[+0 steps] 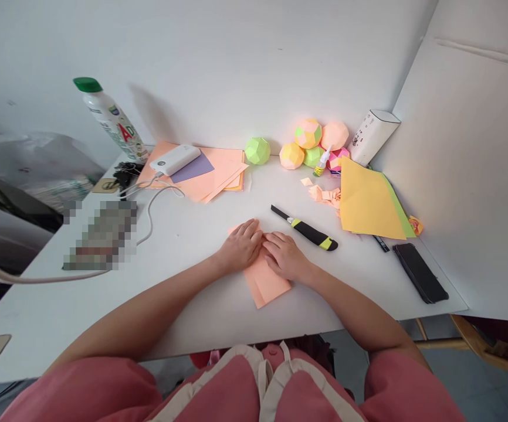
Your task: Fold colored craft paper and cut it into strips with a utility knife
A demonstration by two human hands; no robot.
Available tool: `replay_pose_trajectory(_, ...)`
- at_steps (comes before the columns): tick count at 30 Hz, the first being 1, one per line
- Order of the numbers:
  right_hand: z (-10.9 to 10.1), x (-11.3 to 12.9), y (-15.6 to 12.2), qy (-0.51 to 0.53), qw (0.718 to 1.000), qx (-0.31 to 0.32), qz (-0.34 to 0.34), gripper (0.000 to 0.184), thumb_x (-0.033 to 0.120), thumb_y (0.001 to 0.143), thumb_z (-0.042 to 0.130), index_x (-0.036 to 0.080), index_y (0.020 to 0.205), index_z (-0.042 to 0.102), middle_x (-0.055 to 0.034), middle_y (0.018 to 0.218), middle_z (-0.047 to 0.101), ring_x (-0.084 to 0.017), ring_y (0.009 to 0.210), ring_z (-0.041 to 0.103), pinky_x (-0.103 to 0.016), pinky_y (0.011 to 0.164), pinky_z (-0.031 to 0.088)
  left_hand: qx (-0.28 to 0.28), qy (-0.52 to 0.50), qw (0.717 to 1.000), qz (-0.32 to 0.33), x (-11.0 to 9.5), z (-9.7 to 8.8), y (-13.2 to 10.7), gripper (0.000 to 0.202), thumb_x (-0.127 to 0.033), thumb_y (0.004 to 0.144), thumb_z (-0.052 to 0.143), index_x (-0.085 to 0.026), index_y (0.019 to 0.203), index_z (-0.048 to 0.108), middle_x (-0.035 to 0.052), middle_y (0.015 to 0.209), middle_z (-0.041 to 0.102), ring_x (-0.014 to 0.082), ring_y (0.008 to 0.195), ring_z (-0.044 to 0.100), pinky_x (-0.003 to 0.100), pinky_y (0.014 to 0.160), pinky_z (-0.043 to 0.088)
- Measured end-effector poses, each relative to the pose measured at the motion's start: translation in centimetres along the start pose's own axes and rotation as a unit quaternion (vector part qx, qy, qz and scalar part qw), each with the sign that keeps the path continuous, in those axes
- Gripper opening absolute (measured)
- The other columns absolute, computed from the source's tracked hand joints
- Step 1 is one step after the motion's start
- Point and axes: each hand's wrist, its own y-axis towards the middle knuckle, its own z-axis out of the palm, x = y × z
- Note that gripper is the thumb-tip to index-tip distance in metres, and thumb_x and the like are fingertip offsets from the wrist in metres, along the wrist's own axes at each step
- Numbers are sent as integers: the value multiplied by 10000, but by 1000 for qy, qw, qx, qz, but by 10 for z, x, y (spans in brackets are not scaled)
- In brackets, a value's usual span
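A folded sheet of peach-orange paper [266, 280] lies on the white table in front of me, with a crease along its length. My left hand [241, 246] rests on its upper left part, fingers together and bent down onto the paper. Against it from the right, my right hand [285, 254] presses the sheet with curled fingers near the fold. The fingertips of both hands almost meet and hide part of the paper's upper half. Just beyond my right hand lies a black and yellow utility knife [310, 232], its dark blade pointing to the upper left.
Behind are peach sheets [225, 176], a white power bank [175, 159], a leaning bottle [115, 123], a green paper ball [257, 151], several other paper balls [308, 133] and a glue bottle [322, 162]. Rightward lie paper scraps [324, 195], yellow sheets [368, 202] and a black phone [420, 273].
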Motion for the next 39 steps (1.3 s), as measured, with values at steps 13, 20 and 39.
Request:
replay_pose_trajectory(13,-9,14,-14,-78,995,42,-33,150,254,864,507,155,950,581,-174,1214,590,-295,1046,480,-441,808,433,47,35,998,-5,7,-3,2,373,-349,916,402,-116,1160,561,208,1478,387,350,1397,323,506,1099,342)
replay_pose_trajectory(20,-22,36,-71,-62,997,32,-33,142,249,876,480,163,935,576,-181,1206,587,-307,1091,485,-470,847,454,60,26,998,-3,10,1,1,424,-359,929,385,-87,1211,547,222,1506,338,356,1416,282,506,1131,292)
replay_pose_trajectory(39,-6,-19,31,-56,998,38,8,128,251,893,505,167,950,583,-132,1192,602,-248,949,531,-417,856,458,19,-71,997,-13,27,-2,7,247,-301,916,419,-160,1115,461,170,1257,599,276,1364,413,473,1074,424)
